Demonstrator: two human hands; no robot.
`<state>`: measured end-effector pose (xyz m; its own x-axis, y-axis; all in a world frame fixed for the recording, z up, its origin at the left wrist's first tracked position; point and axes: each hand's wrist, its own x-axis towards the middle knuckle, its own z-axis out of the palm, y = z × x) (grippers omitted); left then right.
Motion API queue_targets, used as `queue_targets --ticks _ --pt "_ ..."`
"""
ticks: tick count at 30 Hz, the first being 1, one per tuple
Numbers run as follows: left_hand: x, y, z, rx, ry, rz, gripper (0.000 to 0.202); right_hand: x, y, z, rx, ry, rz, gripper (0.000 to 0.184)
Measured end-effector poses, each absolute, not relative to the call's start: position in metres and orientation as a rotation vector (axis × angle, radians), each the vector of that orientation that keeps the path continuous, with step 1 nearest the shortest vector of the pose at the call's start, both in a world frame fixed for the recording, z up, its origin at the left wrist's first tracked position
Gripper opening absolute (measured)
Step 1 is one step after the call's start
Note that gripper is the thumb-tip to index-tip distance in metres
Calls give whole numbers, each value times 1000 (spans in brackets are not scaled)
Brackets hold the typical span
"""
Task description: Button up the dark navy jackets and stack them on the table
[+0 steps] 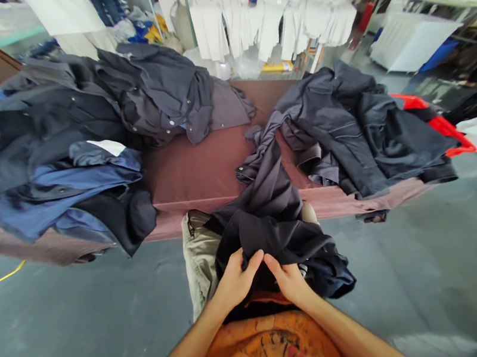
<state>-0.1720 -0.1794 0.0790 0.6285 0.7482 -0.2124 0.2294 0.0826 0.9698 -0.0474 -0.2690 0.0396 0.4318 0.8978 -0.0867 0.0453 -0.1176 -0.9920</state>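
A dark grey garment point(274, 230) lies across my lap, and part of it stretches up onto the table in front of me. My left hand point(241, 274) pinches the near edge of its cloth between thumb and fingers. Close beside it, my right hand point(286, 276) grips the same edge, the two thumbs almost touching. The fingertips are partly hidden under the fabric. A small white patch shows by my right hand. Which part of the garment I hold, I cannot tell.
A brown cloth-covered table point(201, 169) runs across in front of me. Heaped on its left are dark garments with blue parts point(55, 135); more dark garments point(339, 126) lie on the right, over something red point(451, 133). White garments point(266, 11) hang behind. A person point(68, 18) stands at upper left.
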Motion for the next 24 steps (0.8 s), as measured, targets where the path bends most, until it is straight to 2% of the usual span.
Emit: queue_targets --ticks 8,15,17,20,24 --pt "-170 -189 80 1584 888 424 46 -47 -273 43 -1526 -899 896 71" --pt "-187 -213 103 1678 893 603 47 -38 -308 91 -1480 -1232 888 50" --pt "-198 -219 111 1756 858 711 51 -33 -316 116 -1453 -1462 787 52" --pt "-215 -223 129 1930 754 828 53 -26 -318 160 -1407 -1788 504 64" --pt "-222 -214 158 2098 656 921 48 -24 -302 194 -1356 -1957 179 75"
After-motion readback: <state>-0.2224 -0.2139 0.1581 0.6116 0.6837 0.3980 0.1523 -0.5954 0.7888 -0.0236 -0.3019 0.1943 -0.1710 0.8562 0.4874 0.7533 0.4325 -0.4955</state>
